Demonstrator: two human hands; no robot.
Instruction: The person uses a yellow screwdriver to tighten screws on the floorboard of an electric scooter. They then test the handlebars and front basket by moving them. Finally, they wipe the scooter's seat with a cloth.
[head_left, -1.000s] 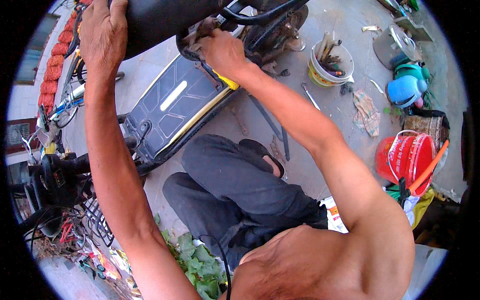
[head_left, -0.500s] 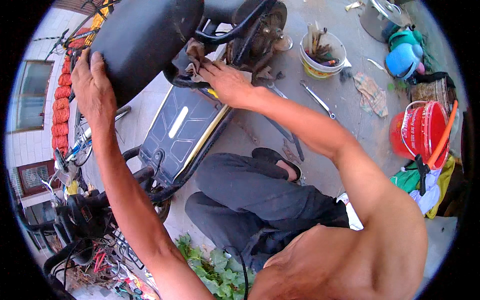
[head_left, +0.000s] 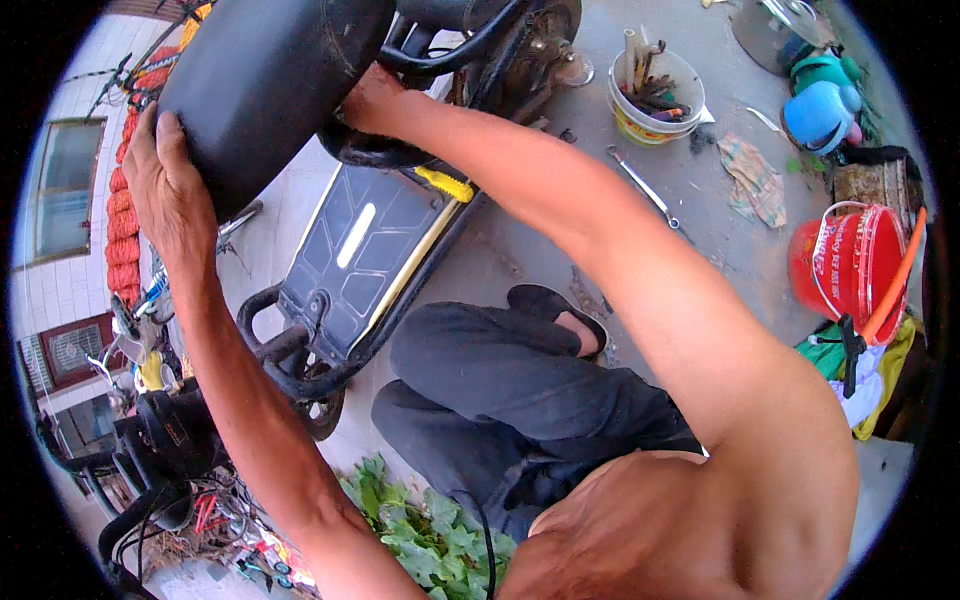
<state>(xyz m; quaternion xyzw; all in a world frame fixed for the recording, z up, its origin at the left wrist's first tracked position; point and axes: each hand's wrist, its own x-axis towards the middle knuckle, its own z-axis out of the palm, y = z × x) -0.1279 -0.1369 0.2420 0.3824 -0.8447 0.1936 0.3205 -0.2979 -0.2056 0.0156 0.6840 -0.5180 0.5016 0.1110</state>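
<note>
A black seat [head_left: 270, 90] of an electric scooter stands tilted up at the upper left. My left hand [head_left: 168, 175] holds its lower left edge, thumb and fingers against the cover. My right hand [head_left: 375, 100] reaches in behind the seat, above the black frame tube; its fingers are hidden, and so is anything in them. Below lies the dark footboard [head_left: 345, 250] with pale edge strips. A yellow-handled tool [head_left: 444, 184] rests at its upper end, beside my right forearm.
To the right stand a white bucket of tools [head_left: 655, 95], a red bucket [head_left: 845, 260] and a blue container [head_left: 813, 117]. A wrench [head_left: 643, 187] and a checked cloth [head_left: 752, 180] lie on the ground. Leafy greens [head_left: 430, 530] are near my knees; handlebars [head_left: 165, 430] at lower left.
My right hand has moved up and left, from the seat's lower side to behind it; the brownish rag by it is out of sight. The yellow-handled tool shows more fully. My left hand stays on the seat.
</note>
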